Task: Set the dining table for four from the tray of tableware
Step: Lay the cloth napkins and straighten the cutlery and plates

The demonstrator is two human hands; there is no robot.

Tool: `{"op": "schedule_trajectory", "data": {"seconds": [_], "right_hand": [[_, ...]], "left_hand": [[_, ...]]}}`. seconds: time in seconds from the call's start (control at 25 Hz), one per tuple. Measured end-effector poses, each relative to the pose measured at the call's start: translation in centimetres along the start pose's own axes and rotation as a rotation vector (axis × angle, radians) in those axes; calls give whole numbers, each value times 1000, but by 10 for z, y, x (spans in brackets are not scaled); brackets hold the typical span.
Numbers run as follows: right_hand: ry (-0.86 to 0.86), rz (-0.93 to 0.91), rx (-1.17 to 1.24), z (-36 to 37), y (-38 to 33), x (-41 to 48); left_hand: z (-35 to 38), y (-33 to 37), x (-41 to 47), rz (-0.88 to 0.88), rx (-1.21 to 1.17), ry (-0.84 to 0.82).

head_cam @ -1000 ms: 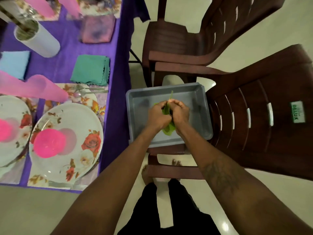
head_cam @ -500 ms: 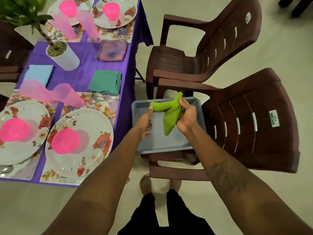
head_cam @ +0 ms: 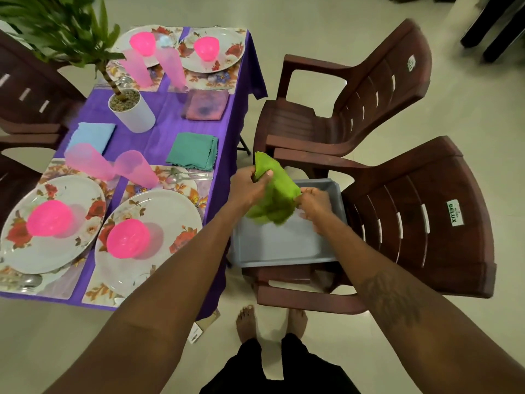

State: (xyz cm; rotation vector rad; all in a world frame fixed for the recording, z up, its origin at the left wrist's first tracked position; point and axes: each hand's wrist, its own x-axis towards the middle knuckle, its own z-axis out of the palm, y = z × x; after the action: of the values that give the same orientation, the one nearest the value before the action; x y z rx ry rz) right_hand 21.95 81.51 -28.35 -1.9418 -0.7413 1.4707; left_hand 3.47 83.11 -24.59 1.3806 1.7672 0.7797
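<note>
Over the grey tray [head_cam: 284, 251] on the seat of a brown chair [head_cam: 412, 223], I hold up the green napkin [head_cam: 277, 191], the one piece of tableware not yet on the table [head_cam: 167, 132]. My left hand [head_cam: 248, 187] is clamped on its top corner, thumb over the cloth, and my right hand [head_cam: 316, 201] pinches the edge at 3 o'clock. The cloth hangs half unfolded between them, its long axis running roughly from 12 to 6 o'clock, clear of the tray floor, which looks bare beneath it.

The table lies at 9 o'clock from the napkin, and my left hand is the nearer one to it. A teal napkin [head_cam: 193, 151] sits closest, at about 10 o'clock. A blue napkin [head_cam: 91, 135] lies further along the same line, and a mottled pink napkin [head_cam: 206, 105] at 11 o'clock.

That leaves the far-left plate [head_cam: 159, 32] as the setting without one, I judge, well apart at 11 o'clock. The white plant pot [head_cam: 133, 112] and the pink tumblers [head_cam: 135, 168] stand between me and it, so the carry would have to go high or around. The cloth also looks to need refolding before it goes down
</note>
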Motion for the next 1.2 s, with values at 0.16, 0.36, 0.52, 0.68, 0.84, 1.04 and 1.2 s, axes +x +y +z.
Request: {"op": "schedule_trajectory", "data": {"seconds": [0.16,0.36,0.52,0.68,0.84,1.04,1.2], "right_hand": [[-48,-453,-127,1,-30,-14],[-420,-612,-122,-4,-87,-19],[-545,-620,-179,-6,-103,-26],[-408,-634,-16,-6,-111,-27],[-239,-609,-31,-15,-118,-18],[71,-605,-45,-23,-125,-2],[171,-639,-56,-22,-126,-1]], "left_hand": [[-26,30,0,302,200,-164],[-57,48,8,362,229,-358],[-75,54,8,396,242,-404],[-92,49,11,287,414,-366],[-118,16,16,204,708,-324],[-138,7,18,127,476,-209],[-140,5,15,90,203,48]]}}
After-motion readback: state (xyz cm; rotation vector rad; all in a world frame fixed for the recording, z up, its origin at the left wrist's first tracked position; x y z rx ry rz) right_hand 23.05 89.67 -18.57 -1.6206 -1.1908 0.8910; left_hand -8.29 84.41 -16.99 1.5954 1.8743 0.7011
